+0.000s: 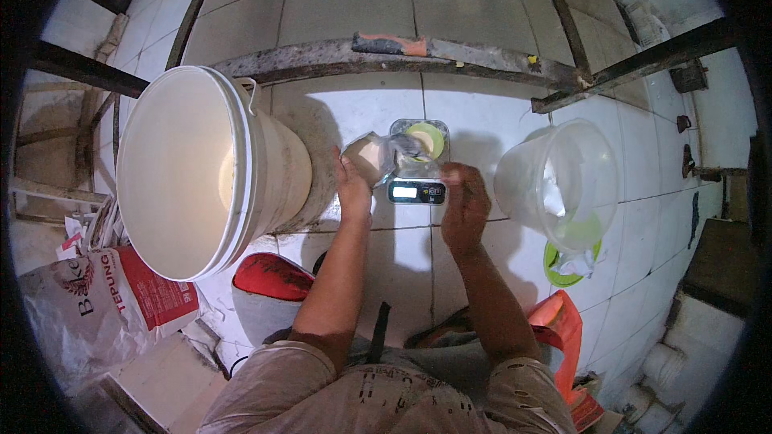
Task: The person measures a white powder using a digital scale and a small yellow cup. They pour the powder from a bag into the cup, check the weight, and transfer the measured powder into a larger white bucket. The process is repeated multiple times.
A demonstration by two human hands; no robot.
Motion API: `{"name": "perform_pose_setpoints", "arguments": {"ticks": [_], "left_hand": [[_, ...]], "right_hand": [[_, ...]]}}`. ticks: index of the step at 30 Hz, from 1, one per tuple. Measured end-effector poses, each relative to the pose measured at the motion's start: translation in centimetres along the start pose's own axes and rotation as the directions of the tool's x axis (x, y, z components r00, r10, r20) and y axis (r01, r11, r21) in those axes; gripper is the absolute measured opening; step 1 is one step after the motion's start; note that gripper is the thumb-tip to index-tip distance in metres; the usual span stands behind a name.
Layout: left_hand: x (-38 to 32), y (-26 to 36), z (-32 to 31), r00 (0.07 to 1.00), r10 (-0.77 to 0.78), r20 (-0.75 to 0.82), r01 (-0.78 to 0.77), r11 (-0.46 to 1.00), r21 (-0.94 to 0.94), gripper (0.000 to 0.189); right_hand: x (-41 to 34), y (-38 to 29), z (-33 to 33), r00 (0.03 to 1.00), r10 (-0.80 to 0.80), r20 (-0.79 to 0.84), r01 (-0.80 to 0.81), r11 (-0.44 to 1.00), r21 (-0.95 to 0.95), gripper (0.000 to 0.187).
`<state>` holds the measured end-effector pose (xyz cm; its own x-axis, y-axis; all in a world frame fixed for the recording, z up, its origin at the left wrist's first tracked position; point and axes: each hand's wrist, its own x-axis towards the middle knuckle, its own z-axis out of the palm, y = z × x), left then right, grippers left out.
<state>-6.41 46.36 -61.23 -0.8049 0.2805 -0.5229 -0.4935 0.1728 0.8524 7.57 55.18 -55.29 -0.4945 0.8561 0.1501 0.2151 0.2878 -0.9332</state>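
My left hand (pixel 354 190) holds a clear plastic bag (pixel 369 160) of pale powder from its left side. The bag lies tilted, its loose clear end stretching right over a digital kitchen scale (pixel 417 191). On the scale's platform sits a small green bowl (pixel 431 140) with pale powder in it, partly hidden by the plastic. At the scale's right edge, my right hand (pixel 465 205) pinches the bag's loose end; its fingertips are blurred. The scale's display is lit, but its reading is washed out.
A large white bucket (pixel 277 163) stands close on the left, a translucent plastic tub (pixel 518 178) on the right. Beside the tub lies a green lid (pixel 552 265). Beyond the scale runs a metal bar (pixel 313 60) bearing an orange-and-black handled tool (pixel 389 44). A flour sack (pixel 108 307) lies lower left.
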Motion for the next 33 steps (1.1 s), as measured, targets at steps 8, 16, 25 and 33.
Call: {"name": "perform_pose_setpoints", "arguments": {"ticks": [8, 16, 25, 33], "left_hand": [[0.8, -0.7, -0.4, 0.999, 0.006, -0.049, -0.009, 0.997, -0.078, 0.048], [1.2, -1.4, -0.6, 0.996, 0.032, -0.079, -0.034, 0.999, -0.027, 0.048], [1.2, -1.4, -0.5, 0.996, 0.058, -0.074, -0.062, 0.997, -0.052, 0.047], [1.4, -1.9, -0.3, 0.994, 0.063, -0.084, -0.069, 0.995, -0.066, 0.048]], "right_hand": [[2.2, 6.8, 0.9, 0.993, -0.108, 0.045, 0.117, 0.921, -0.371, 0.023], [2.7, 7.2, 3.3, 0.963, 0.267, -0.028, -0.266, 0.933, -0.244, 0.026], [2.5, 6.6, 1.2, 0.879, 0.434, -0.197, -0.367, 0.88, 0.3, 0.031], [2.0, 7.8, 0.0, 0.839, 0.521, -0.154, -0.388, 0.773, 0.502, 0.028]]}}
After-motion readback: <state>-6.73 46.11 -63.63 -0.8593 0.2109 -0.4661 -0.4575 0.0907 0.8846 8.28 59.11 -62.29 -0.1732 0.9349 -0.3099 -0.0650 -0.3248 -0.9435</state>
